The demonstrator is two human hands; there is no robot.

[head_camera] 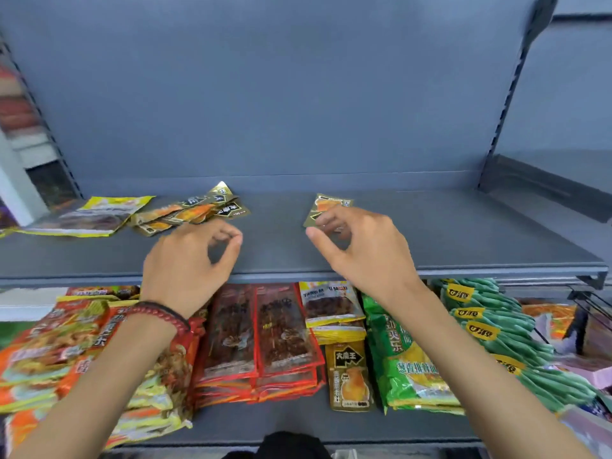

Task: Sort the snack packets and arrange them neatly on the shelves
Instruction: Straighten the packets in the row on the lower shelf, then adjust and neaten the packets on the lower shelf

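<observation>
I see both forearms (99,376) bare; behind my left hand (185,260) sit a red beaded bracelet (169,321) and a thin black cord (162,306).

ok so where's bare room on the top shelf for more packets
The top shelf is bare right of the single gold packet to its end, and between that packet and the gold pile. The left end is crowded by that pile and the yellow packet. The lower shelf is mostly packed.

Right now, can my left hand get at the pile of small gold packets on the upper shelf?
Probably yes. The left hand hovers just in front of the pile of gold packets, with only bare upper shelf between them. Nothing covers the pile, and the right hand is off to the side.
</observation>
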